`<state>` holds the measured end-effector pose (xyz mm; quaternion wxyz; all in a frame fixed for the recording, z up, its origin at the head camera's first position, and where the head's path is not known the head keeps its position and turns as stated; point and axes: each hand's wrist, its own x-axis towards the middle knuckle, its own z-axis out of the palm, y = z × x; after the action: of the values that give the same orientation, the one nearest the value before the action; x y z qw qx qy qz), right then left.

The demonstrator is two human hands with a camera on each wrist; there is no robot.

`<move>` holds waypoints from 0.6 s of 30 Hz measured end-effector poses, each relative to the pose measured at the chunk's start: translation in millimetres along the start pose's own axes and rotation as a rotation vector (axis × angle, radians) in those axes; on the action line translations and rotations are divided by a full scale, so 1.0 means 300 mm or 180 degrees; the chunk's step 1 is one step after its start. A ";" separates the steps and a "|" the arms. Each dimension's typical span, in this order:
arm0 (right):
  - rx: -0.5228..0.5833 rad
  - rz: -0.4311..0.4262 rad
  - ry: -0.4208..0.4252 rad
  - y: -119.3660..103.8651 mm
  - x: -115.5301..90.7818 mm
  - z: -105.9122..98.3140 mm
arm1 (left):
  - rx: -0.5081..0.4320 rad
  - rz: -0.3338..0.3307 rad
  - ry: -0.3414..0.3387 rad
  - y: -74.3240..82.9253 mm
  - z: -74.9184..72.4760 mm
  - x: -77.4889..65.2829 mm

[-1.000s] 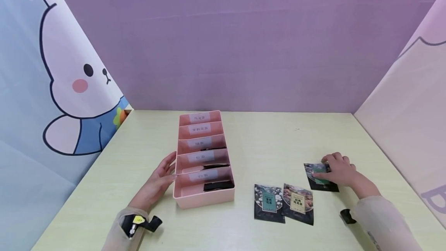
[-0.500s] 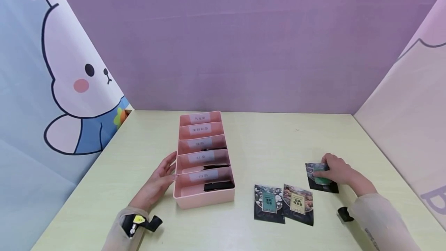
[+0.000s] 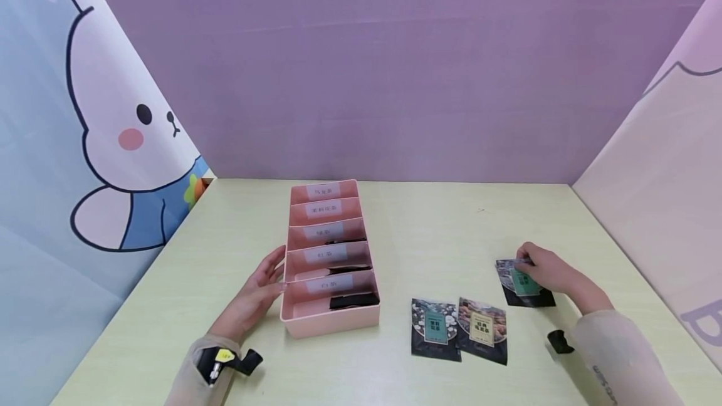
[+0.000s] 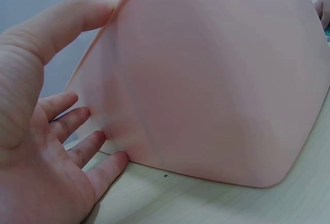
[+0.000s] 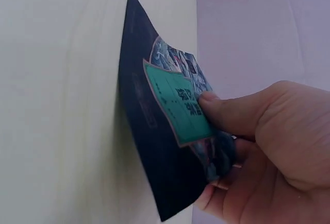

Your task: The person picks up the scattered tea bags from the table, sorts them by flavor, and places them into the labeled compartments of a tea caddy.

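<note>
My right hand (image 3: pixel 549 271) pinches a dark tea sachet (image 5: pixel 167 149) with a green label. Its thumb lies on the printed face and the fingers are behind. In the right wrist view the sachet bends and leans up off the table. My left hand (image 3: pixel 256 296) rests against the left side of a long pink divided box (image 3: pixel 333 321). Its thumb touches the top rim, and the loosely spread fingers (image 4: pixel 87 147) touch the wall lower down. White labels mark the box's compartments; black sachets (image 3: pixel 354 301) lie in the nearer ones.
Two more tea sachets lie between the box and my right hand: one with a teal label (image 3: pixel 436 329), and an overlapping one with a cream label (image 3: pixel 482 331). A purple backdrop (image 3: pixel 395 80) stands behind the pale table (image 3: pixel 429 224), with printed panels at both sides.
My right hand has shifted its grip toward the sachet's far edge, and the sachet has moved slightly. The left hand and the box stay where they were.
</note>
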<state>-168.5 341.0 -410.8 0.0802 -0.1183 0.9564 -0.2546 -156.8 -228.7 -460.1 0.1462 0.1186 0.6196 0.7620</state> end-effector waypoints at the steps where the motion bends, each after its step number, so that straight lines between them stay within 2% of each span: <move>1: 0.0023 -0.0016 0.0020 -0.005 0.000 -0.003 | -0.0003 -0.0005 0.0007 -0.002 -0.001 0.000; 5: 0.0106 -0.0047 0.0123 -0.020 0.006 -0.010 | -0.0002 0.0012 0.0006 -0.005 -0.001 0.002; 11: 0.0031 -0.0159 0.0435 -0.036 0.031 -0.021 | -0.0004 0.0009 -0.0001 -0.006 -0.002 0.003; 18: 0.0358 0.0037 0.0531 -0.090 0.053 -0.045 | 0.0018 0.0069 -0.0040 -0.007 -0.003 0.001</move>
<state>-181.7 320.4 -387.0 0.0083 -0.0864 0.9447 -0.3163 -157.3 -228.9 -462.3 0.1414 0.1305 0.6195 0.7610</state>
